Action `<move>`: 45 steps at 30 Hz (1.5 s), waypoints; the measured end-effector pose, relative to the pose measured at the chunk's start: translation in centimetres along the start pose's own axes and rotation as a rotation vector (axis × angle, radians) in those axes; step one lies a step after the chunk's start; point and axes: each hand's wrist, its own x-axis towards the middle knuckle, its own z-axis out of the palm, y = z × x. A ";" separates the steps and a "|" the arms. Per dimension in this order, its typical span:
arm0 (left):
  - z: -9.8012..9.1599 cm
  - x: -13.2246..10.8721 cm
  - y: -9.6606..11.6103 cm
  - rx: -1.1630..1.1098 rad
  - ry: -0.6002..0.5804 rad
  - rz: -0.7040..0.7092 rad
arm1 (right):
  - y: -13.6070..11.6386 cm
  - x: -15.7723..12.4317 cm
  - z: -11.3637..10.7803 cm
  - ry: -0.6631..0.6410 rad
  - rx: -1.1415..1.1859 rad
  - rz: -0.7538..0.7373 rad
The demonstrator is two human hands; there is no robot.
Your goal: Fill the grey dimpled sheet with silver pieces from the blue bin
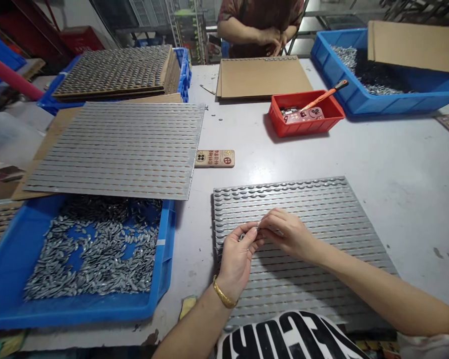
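Both hands meet above a grey slotted board that lies on the table in front of me. My left hand, a gold bracelet at its wrist, is closed around small grey oval pieces, partly seen between thumb and fingers. With thumb and forefinger pinched, my right hand touches the left fingertips; a grey piece barely shows at that pinch. Shiny oval pieces fill the board's far rows and run down its left edge. A blue bin at the left holds many loose grey pieces.
A second slotted board rests over the blue bin's far edge. Beyond it stand stacked filled boards. A phone-like case, a red tray with an orange-handled tool, cardboard and another blue bin lie farther back. A person stands opposite.
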 end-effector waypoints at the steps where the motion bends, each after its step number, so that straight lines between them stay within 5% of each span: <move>1: 0.0 0.0 0.0 0.002 0.005 0.002 | 0.0 -0.1 -0.1 -0.014 0.003 0.010; 7: 0.3 0.1 -0.1 -0.003 -0.002 -0.018 | 0.3 -0.5 -0.9 -0.080 0.043 0.059; 19: 0.1 -0.1 0.3 -0.008 0.023 -0.111 | 5.5 0.8 -2.8 0.206 0.106 0.397; 30: -0.1 -0.2 0.0 -0.023 0.017 -0.105 | 8.0 1.7 -1.1 0.155 -0.326 0.048; 39: 0.1 -0.3 0.4 -0.016 -0.006 -0.105 | 8.3 1.8 -1.1 0.152 -0.426 0.039; 45: 0.1 -0.3 0.3 -0.009 -0.007 -0.047 | 6.7 1.7 -1.8 0.169 -0.275 0.085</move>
